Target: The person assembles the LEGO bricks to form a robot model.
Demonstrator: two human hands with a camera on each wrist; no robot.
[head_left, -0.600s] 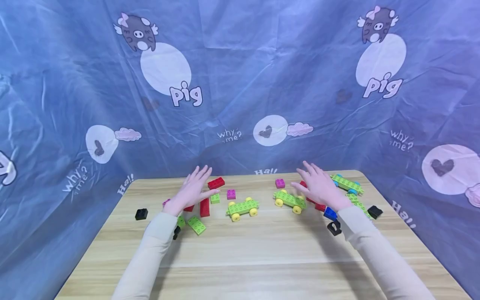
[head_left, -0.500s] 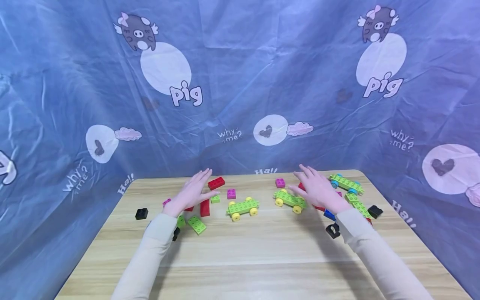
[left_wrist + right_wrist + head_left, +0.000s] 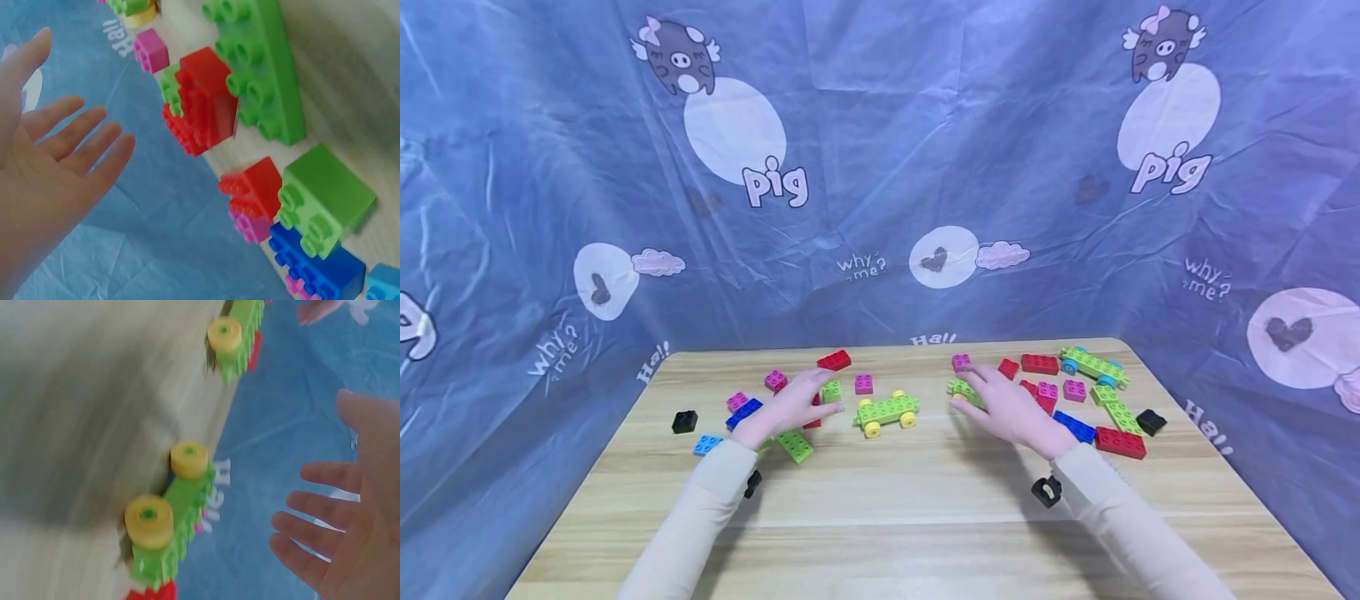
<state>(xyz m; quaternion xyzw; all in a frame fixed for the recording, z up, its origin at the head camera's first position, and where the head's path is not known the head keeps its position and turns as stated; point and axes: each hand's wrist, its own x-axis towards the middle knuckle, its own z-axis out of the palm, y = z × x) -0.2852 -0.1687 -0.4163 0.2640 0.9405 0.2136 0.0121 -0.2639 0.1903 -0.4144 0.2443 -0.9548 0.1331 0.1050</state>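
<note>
In the head view my left hand hovers over the left group of toy bricks, its fingers loosely extended and holding nothing. Beneath it, partly hidden, lie a lime brick and a blue brick. A lime wheeled base with yellow wheels stands between the hands. My right hand reaches over a second lime wheeled base, covering most of it in the head view. Both wrist views show empty palms: the left hand beside red bricks, the right hand with fingers spread.
On the right lie red bricks, a long blue brick and a lime base with blue wheels. Black pieces sit at the outer left and near the right sleeve. A blue cloth hangs behind the wooden table.
Both hands have come lower and nearer the front. The right hand has also shifted left, uncovering red, pink and blue bricks. The head view has tilted slightly.
</note>
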